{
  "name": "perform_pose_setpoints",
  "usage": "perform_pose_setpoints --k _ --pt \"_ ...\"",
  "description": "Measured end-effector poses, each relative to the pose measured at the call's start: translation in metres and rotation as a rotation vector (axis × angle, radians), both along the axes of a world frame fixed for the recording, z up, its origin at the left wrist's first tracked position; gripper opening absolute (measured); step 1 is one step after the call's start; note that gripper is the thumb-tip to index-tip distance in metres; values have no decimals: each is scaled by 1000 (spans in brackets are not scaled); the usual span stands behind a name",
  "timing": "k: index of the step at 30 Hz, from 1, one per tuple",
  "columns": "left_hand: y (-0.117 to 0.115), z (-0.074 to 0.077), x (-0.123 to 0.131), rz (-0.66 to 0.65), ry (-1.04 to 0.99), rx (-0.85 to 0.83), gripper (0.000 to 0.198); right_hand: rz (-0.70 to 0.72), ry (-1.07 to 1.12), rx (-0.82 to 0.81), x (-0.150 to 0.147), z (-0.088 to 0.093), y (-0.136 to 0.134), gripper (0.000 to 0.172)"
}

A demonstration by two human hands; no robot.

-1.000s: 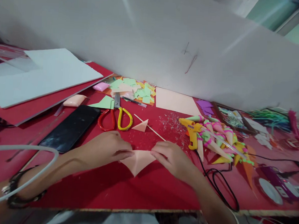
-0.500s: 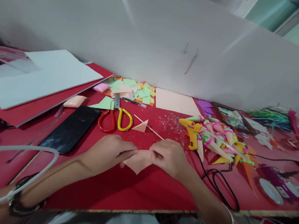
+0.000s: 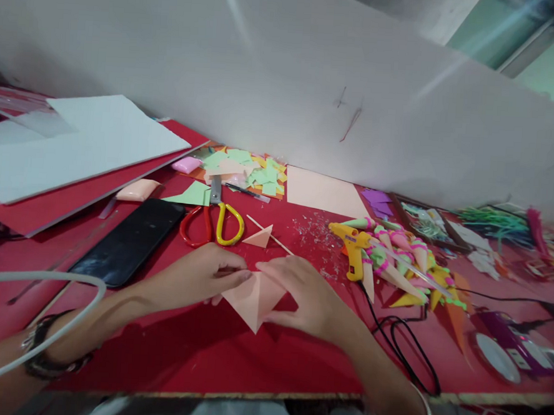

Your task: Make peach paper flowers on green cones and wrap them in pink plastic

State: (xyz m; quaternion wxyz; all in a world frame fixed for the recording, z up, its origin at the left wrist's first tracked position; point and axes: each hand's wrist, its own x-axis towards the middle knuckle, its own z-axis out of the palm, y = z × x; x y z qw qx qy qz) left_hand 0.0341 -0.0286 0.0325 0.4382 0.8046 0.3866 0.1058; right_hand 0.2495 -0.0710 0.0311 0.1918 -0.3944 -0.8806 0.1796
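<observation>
A peach paper piece [image 3: 254, 299], folded to a point toward me, lies on the red table [image 3: 230, 361]. My left hand [image 3: 197, 278] pinches its left upper corner, fingers closed on the paper. My right hand [image 3: 306, 297] presses on its right half, thumb under the lower edge and fingers laid over the top. A small peach triangle [image 3: 259, 236] and a thin wooden stick [image 3: 269, 235] lie just beyond my hands.
Red-and-yellow scissors [image 3: 213, 219] and a black phone [image 3: 129, 240] lie left of centre. A yellow glue gun [image 3: 356, 253] with its black cord, paper cones [image 3: 402, 265], coloured paper scraps [image 3: 246, 167], a peach sheet [image 3: 325, 191] and a white board [image 3: 65, 144] surround the work area.
My right hand moved left over the paper and folded its right corner inward. The left hand stayed pinched on the left corner.
</observation>
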Motion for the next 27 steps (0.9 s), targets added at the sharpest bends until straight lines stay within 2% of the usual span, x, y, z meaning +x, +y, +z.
perform_pose_setpoints --k 3,8,12,19,24,27 --pt "6 -2 -2 57 -93 -129 32 22 -27 -48 -8 -2 6 60" --pt "16 -11 -7 106 -171 -232 33 60 -59 -94 -10 -5 14 68" --pt "19 -16 -6 120 -219 -284 31 -3 12 -182 -11 -6 15 60" --pt "19 -22 -4 127 -193 -227 32 -31 200 -411 -13 -10 15 72" --pt "19 -27 -4 129 -178 -201 32 -15 272 -492 -10 -12 17 67" --pt "19 -28 -4 137 -177 -218 31 -9 257 -529 -8 -15 17 72"
